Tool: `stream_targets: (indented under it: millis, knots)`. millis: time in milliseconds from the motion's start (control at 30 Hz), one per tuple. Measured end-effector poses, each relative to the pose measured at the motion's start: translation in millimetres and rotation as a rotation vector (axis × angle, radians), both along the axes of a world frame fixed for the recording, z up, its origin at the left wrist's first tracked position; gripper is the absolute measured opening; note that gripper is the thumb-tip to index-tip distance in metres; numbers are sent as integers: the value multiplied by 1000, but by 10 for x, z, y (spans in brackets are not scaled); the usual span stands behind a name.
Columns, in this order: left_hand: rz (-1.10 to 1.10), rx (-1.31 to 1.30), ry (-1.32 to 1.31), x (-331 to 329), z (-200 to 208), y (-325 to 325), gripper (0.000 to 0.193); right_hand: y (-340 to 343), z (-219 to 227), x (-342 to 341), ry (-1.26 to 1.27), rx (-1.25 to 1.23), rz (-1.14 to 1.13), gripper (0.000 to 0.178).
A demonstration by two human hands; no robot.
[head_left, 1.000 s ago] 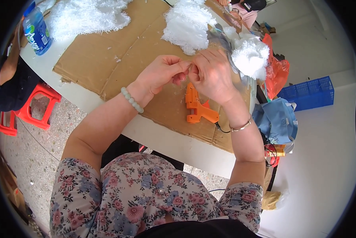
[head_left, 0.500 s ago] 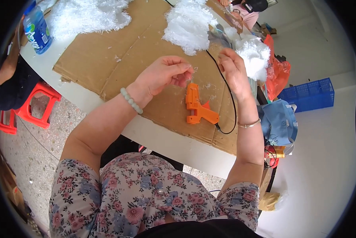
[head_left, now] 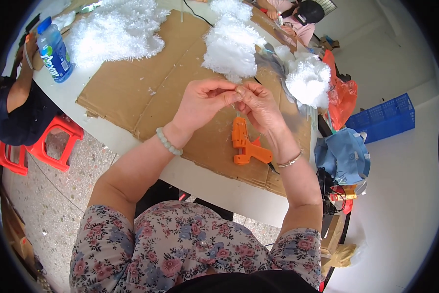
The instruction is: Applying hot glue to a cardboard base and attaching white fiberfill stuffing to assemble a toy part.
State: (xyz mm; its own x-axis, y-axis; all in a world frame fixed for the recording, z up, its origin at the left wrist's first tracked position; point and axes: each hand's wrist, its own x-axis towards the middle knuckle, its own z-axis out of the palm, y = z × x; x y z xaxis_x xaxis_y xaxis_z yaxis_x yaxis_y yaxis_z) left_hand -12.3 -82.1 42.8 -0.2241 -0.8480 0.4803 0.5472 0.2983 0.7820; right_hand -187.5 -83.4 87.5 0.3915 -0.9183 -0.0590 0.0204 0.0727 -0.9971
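The left hand (head_left: pixel 203 103) and right hand (head_left: pixel 259 105) meet above the cardboard (head_left: pixel 153 105) — fingers pinched together, on what I cannot tell; an orange glue gun (head_left: pixel 244 146) lies nearby.

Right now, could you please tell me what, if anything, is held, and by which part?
It cannot be told: the left hand and right hand meet, hiding anything pinched between.

orange glue gun (head_left: pixel 243 142), brown cardboard (head_left: pixel 163 80), white bundles (head_left: pixel 230 46), pink-and-blue floral top (head_left: pixel 190 239), red stool (head_left: pixel 73 129), blue crate (head_left: pixel 384 117)
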Motion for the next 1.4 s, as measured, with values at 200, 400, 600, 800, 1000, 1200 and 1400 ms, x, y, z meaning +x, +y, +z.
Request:
stream_targets:
  millis: [200, 400, 600, 800, 1000, 1200, 1400]
  knots:
    - [265, 33, -122, -2, 10, 7, 8, 142, 307, 133, 142, -96, 10, 15]
    - [250, 93, -202, -76, -95, -11, 3, -114, 703, -239, 149, -250, 99, 21]
    - [186, 247, -129, -82, -175, -113, 4, -1115, 133, -385, 774, -558, -279, 21]
    - [95, 393, -122, 50, -125, -130, 10, -1471, -311, -52, 1160, -858, -446, 22]
    - [373, 176, -115, -102, -140, -116, 9, -1716, -413, -31, 1319, -831, -445, 19]
    - [242, 300, -247, 91, -175, -194, 20, -1478, 45, 70, 380, -417, -373, 15]
    - [549, 165, -47, 147, -49, -305, 57, -904, 291, 165, 225, -244, -125, 14]
